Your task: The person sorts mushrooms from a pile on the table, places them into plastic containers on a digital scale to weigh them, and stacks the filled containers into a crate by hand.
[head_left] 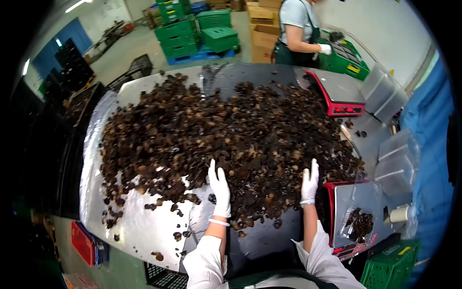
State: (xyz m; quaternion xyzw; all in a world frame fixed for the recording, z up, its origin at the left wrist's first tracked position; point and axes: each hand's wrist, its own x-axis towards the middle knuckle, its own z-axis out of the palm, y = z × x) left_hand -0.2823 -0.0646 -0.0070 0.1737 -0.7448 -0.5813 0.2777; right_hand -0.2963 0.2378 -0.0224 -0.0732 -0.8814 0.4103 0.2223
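A wide heap of small dark brown pieces that look like mushrooms (231, 125) covers much of the metal table (149, 236). My left hand (219, 188), in a white glove, is upright at the near edge of the heap, thumb and fingers stretched out. Across from it, my right hand (309, 183), also gloved in white, has its fingers extended at the heap's right part. Between my two hands lie more of the pieces. Neither hand grips anything; whether they touch the pieces is hard to tell.
At right, a red-framed scale (332, 212) carries a clear bag (358, 224) of dark pieces. Another scale (341, 89) stands behind it, near clear plastic bins (385, 94). A co-worker (298, 33) works by a green crate (344, 60). Stacked green crates (178, 36) stand at the back.
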